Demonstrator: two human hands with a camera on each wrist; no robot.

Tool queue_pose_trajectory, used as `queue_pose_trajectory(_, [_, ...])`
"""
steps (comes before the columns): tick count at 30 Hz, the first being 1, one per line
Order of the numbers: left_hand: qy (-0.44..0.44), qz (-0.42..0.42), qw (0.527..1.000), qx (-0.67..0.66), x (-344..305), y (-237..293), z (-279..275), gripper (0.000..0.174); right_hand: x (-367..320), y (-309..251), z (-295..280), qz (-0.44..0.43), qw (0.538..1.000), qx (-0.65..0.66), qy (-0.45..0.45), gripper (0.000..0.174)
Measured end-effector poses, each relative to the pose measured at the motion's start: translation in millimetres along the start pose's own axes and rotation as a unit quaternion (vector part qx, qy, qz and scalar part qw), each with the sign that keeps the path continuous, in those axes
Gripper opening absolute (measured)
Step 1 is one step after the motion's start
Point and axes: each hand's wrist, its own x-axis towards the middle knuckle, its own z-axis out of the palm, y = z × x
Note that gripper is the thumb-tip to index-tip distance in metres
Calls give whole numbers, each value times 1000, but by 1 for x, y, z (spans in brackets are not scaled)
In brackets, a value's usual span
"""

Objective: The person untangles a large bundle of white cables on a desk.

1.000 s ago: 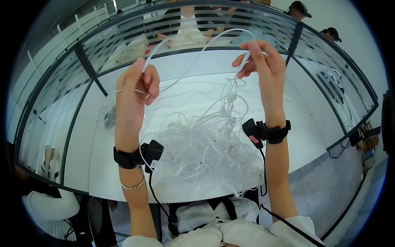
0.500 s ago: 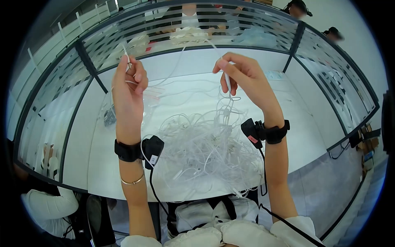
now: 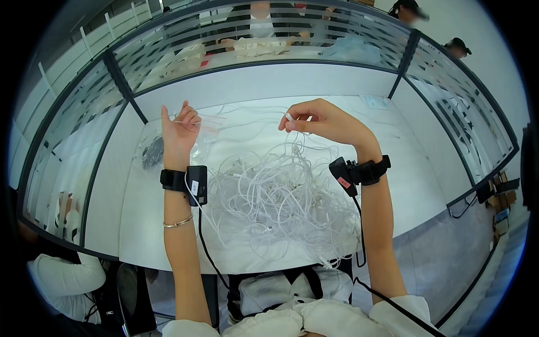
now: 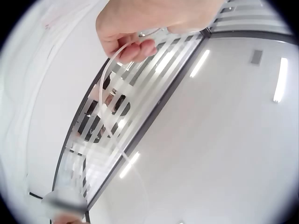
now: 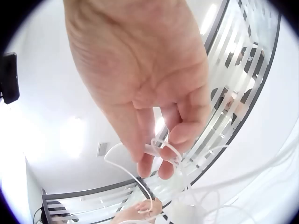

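My left hand [image 3: 179, 137] is raised over the left side of the table, with thumb and one finger extended. Its other fingers curl round a thin white cable [image 4: 101, 91], which hangs in a loop in the left wrist view. Over the back of the table, my right hand [image 3: 331, 122] pinches a small white cable end [image 3: 289, 117] between thumb and fingertips. Loops of white cord [image 5: 174, 151] dangle from these fingers in the right wrist view. Below both hands spreads a tangled pile of white cables [image 3: 269, 188].
Low partitions with striped glass [image 3: 258, 42] enclose the white table [image 3: 404, 185]. A clear bag with dark contents [image 3: 152, 153] lies at the left, and a pale packet [image 3: 376, 102] at the back right. Beyond the glass, a person [image 3: 261, 25] sits.
Both hands have come lower. The left fingers have spread, and the cable end that stuck up from the left hand no longer shows there. My right hand has moved leftward, bending at the wrist.
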Motion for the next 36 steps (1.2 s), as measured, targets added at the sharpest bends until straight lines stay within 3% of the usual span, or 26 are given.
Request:
queue_pose_trajectory(2, [-6,1,997,72,-4,-9,16,68,0,-2,-1,13,1000,3,10,25])
queue_pose_trajectory(4, [-41,-34,990,130,-20,-25,50,63,-1,-8,-1,55,998,23,19,26])
queue_pose_trajectory(7, [-98,-61,953,281,-35,-46,81,53,1,-8,3,1,995,61,85,27])
queue_pose_trajectory(9, [-143,-30,894,424,-43,-57,95,45,1,-15,0,-17,991,63,113,25])
queue_pose_trajectory(11, [-188,41,794,577,-55,-68,105,38,0,-19,-2,-32,986,87,137,24])
queue_pose_trajectory(12, [-203,52,764,610,-59,-72,109,29,-1,-20,-2,-38,983,108,146,24])
queue_pose_trajectory(16, [-263,4,741,618,-72,-90,119,22,2,-28,4,-75,965,170,185,23])
queue_pose_trajectory(19, [-271,18,711,648,-76,-96,121,24,1,-34,8,-96,966,171,171,23])
queue_pose_trajectory(20, [-260,59,741,617,-76,-101,118,25,1,-37,9,-109,966,160,169,22])
queue_pose_trajectory(23, [-235,83,751,612,-73,-101,118,22,3,-33,16,-121,970,84,192,22])
queue_pose_trajectory(30, [-243,86,737,624,-68,-98,111,17,3,-32,19,-121,975,77,170,23])
queue_pose_trajectory(33, [-249,131,735,617,-66,-96,110,12,2,-30,17,-95,975,68,190,21])
queue_pose_trajectory(36, [-195,26,785,587,-71,-87,117,13,-3,-29,8,-93,985,25,144,19])
